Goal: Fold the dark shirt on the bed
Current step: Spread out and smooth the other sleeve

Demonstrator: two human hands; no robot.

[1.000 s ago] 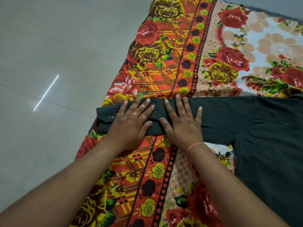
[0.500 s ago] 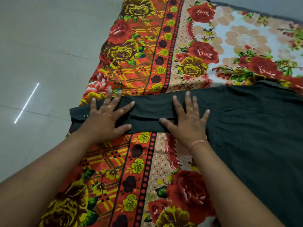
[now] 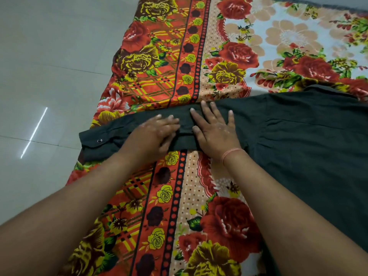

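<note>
The left hand (image 3: 153, 134) now lies closer to the right hand (image 3: 214, 130), their fingers nearly touching on the sleeve (image 3: 123, 134), where half a second ago a wide gap separated them. More of the cuff (image 3: 95, 144) shows beyond the left hand's outer side.

The dark shirt (image 3: 298, 140) is matt woven cloth, its cuff bearing a shiny metal snap (image 3: 99, 140). The floral bedspread (image 3: 165, 62) looks soft, printed, faintly sheened. At left, the floor tiles (image 3: 49, 66) are smooth and glossy.
</note>
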